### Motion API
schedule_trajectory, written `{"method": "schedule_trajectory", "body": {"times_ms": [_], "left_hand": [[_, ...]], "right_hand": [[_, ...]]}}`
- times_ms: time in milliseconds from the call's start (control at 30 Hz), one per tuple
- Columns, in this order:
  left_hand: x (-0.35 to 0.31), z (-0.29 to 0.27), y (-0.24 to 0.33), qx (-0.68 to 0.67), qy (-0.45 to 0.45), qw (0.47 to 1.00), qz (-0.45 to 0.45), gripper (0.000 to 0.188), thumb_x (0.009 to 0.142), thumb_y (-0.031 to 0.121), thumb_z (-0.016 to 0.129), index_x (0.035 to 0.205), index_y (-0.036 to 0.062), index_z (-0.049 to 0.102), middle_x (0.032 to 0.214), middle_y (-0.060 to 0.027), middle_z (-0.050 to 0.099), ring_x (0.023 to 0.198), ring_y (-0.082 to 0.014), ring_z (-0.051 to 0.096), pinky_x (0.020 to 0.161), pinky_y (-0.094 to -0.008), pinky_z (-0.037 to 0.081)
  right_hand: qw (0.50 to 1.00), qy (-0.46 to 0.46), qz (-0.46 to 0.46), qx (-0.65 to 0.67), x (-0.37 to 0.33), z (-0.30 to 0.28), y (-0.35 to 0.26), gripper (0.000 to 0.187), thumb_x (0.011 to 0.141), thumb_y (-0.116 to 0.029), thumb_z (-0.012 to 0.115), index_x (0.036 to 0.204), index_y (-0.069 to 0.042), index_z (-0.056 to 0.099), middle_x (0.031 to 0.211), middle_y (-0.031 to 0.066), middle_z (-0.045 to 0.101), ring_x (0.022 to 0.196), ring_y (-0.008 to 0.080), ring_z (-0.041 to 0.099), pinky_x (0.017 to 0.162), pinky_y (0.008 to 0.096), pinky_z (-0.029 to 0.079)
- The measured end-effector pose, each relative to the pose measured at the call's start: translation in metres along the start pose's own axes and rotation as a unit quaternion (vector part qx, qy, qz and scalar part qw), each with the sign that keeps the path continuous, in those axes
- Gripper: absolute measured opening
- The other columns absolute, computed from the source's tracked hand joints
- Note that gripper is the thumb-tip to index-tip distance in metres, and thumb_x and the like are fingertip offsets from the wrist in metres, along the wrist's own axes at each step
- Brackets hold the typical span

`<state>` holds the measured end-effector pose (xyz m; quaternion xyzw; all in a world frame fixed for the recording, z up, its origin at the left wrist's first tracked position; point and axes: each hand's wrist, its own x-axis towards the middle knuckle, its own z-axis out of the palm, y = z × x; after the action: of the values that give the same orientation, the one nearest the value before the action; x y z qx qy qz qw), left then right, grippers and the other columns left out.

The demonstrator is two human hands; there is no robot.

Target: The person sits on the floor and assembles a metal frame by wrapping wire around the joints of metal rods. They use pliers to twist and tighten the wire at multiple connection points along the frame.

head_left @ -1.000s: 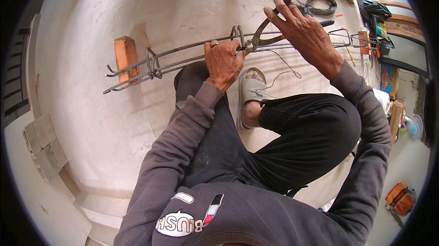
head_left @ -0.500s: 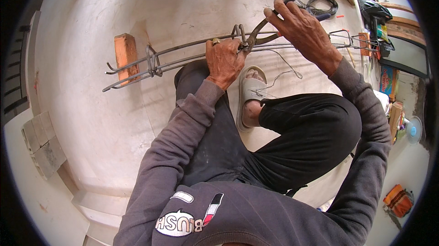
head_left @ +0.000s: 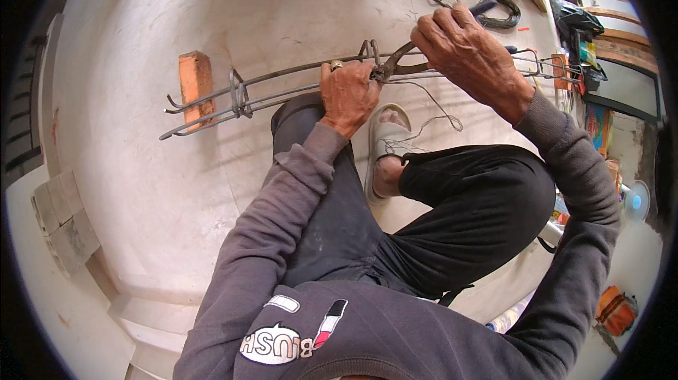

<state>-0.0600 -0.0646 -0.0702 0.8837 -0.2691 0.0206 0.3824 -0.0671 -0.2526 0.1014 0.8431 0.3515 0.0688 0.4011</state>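
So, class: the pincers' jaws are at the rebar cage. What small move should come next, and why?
Probably one more twist of the dark metal pincers by the right hand: loose thin tie wire trails from the joint, while the left hand steadies the long steel rebar cage.

Bright, even daylight fills the scene, washing the pale concrete floor (head_left: 176, 189) almost to glare at upper left. Soft shadows fall beneath the steel rods (head_left: 282, 80) and the crouching person's legs. Strong fisheye curvature bends edges, black vignette rings the corners, and focus stays sharp centrally.
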Motion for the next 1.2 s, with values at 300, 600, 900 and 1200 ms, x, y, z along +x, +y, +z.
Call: {"method": "schedule_trajectory", "body": {"times_ms": [300, 600, 900, 1200], "left_hand": [[0.0, 0.001, -0.002, 0.019, 0.003, 1.0, 0.006, 0.017, 0.08, 0.024, 0.075, 0.092, 0.0124, 0.073, 0.08, -0.0066, 0.069, 0.074, -0.0283, 0.063, 0.075, -0.0416, 0.039], [-0.001, 0.002, 0.0, 0.017, 0.004, 1.0, 0.015, 0.017, 0.078, 0.021, 0.076, 0.093, 0.0134, 0.072, 0.081, -0.0062, 0.069, 0.074, -0.0288, 0.063, 0.073, -0.0417, 0.039], [-0.001, -0.001, -0.001, 0.034, -0.003, 0.999, 0.035, 0.017, 0.08, 0.023, 0.076, 0.093, 0.0134, 0.071, 0.08, -0.0059, 0.067, 0.074, -0.0284, 0.062, 0.074, -0.0414, 0.037], [-0.002, 0.0, -0.001, 0.027, -0.015, 0.999, 0.03, 0.02, 0.082, 0.028, 0.077, 0.094, 0.013, 0.072, 0.081, -0.0049, 0.067, 0.073, -0.0268, 0.061, 0.073, -0.0411, 0.037]], "right_hand": [[0.995, -0.083, 0.011, 0.059, 0.0, -0.018, -0.006, 0.022, 0.088, -0.023, 0.069, 0.099, -0.004, 0.064, 0.092, 0.0056, 0.058, 0.092, 0.0176, 0.059, 0.08, 0.0324, 0.048], [0.988, -0.123, 0.035, 0.086, -0.001, -0.035, -0.008, 0.011, 0.09, -0.015, 0.065, 0.094, -0.005, 0.069, 0.086, 0.0053, 0.063, 0.084, 0.0161, 0.063, 0.072, 0.0313, 0.048], [0.961, -0.156, 0.08, 0.213, -0.014, -0.035, -0.005, 0.015, 0.09, -0.012, 0.067, 0.099, -0.001, 0.068, 0.089, 0.0119, 0.066, 0.087, 0.0233, 0.068, 0.076, 0.0361, 0.053], [0.917, -0.223, 0.112, 0.31, -0.019, -0.029, -0.004, 0.021, 0.086, -0.003, 0.06, 0.107, -0.001, 0.059, 0.1, 0.0155, 0.059, 0.096, 0.0311, 0.062, 0.087, 0.0435, 0.049]]}}
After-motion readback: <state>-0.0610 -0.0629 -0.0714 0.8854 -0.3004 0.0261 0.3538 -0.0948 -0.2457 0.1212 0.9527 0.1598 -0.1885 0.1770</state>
